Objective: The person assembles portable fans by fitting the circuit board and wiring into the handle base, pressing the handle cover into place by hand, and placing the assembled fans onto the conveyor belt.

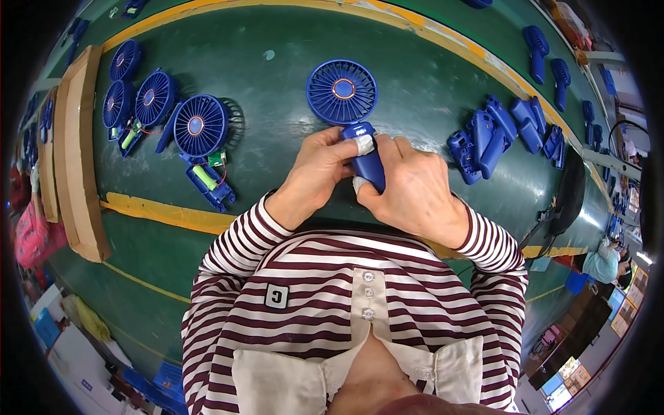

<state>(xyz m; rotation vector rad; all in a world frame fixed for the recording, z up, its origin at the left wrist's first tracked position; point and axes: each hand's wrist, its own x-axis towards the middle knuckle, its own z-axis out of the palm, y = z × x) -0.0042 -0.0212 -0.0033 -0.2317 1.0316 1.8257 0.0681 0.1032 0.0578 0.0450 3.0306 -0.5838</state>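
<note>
"Holding what, between those two hands?"

"A blue handheld fan (pixel 346 107). The left hand (pixel 315 169) pinches the upper part of its handle (pixel 370 169), its white-wrapped thumb across the front; the right hand (pixel 418 183) curls against the handle's right edge."

"And its looks?"

"The round head has thin spokes radiating from a blue hub (pixel 343 88) ringed in orange. The handle is smooth and glossy, with small pale marks near the top."

"Where is it?"

"Over the green table (pixel 277 90), head pointing away from the striped shirt (pixel 304 304). Whether the head touches the tabletop, nobody can tell. Blue shells (pixel 484 135) lie to the right."
</note>
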